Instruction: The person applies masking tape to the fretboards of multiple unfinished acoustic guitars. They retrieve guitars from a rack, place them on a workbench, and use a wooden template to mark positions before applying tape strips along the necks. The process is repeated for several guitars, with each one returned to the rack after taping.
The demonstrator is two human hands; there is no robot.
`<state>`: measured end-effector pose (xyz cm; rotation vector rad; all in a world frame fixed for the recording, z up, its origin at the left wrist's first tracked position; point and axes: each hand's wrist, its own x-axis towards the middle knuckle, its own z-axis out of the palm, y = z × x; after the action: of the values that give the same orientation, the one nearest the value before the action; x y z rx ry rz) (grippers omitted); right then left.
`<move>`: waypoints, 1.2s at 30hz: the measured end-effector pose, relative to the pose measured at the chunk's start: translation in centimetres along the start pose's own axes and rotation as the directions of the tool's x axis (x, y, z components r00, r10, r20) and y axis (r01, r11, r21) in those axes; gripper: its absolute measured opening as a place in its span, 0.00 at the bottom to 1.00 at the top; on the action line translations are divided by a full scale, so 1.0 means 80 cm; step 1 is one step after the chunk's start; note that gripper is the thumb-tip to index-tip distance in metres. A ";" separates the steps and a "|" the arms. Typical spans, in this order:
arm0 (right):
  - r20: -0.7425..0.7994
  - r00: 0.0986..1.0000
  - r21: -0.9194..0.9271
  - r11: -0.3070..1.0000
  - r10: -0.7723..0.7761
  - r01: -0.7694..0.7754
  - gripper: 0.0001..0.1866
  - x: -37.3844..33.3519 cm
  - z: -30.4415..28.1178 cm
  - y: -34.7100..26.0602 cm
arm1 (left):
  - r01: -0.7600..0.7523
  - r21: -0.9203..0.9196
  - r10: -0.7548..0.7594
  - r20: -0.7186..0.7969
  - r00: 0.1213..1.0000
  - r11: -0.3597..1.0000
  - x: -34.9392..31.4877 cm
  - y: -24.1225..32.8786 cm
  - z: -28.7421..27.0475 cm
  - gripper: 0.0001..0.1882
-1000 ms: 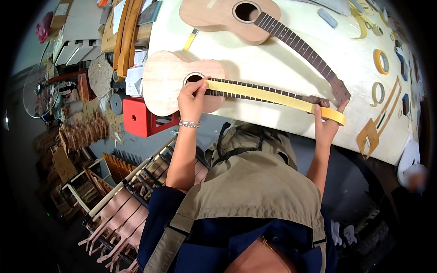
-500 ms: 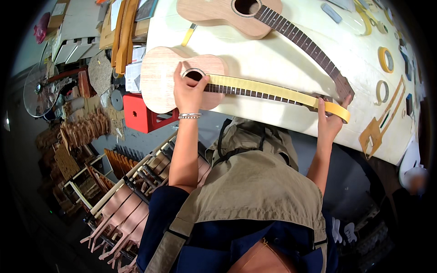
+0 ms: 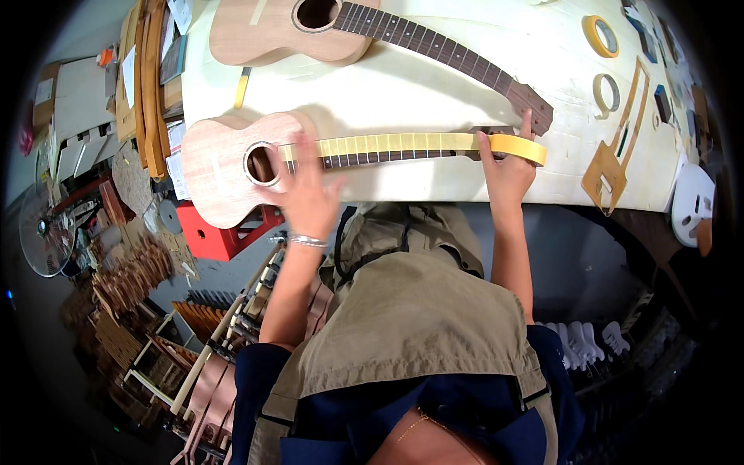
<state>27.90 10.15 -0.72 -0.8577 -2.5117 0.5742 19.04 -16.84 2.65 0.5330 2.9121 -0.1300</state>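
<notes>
A pale, unfinished ukulele point(image 3: 225, 174) lies on the white-covered table with its neck toward my right. A yellow strip of masking tape point(image 3: 387, 146) runs along its fretboard, and fret lines show through it. At the headstock end, my right hand point(image 3: 510, 172) grips the tape roll point(image 3: 519, 147), which the strip still joins. My left hand point(image 3: 308, 194), blurred by motion, has its fingers spread over the fretboard end beside the sound hole. Farther back lies a second unfinished ukulele point(image 3: 287, 39) with a dark fretboard.
More tape rolls point(image 3: 601, 36) and a thin wooden template point(image 3: 604, 174) lie at the table's right. A short yellow-ended strip point(image 3: 242, 88) lies between the ukuleles. Below the table's left end stands a red stool point(image 3: 213, 236); a rack of wooden parts point(image 3: 213, 395) is at lower left.
My left hand has gone from pinching the tape's end to spread fingers over the fretboard. The tape now lies flatter across the frets. The whole view has shifted.
</notes>
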 end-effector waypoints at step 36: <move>0.038 0.992 0.452 0.887 -0.123 0.092 0.22 -0.019 0.037 0.034 | -0.067 -0.947 -0.474 -0.218 0.853 0.315 0.169 -0.113 -0.042 0.11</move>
<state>28.73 10.42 -4.94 -0.5262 -2.3156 1.1054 2.82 -20.27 3.87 -0.0972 2.7194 1.8224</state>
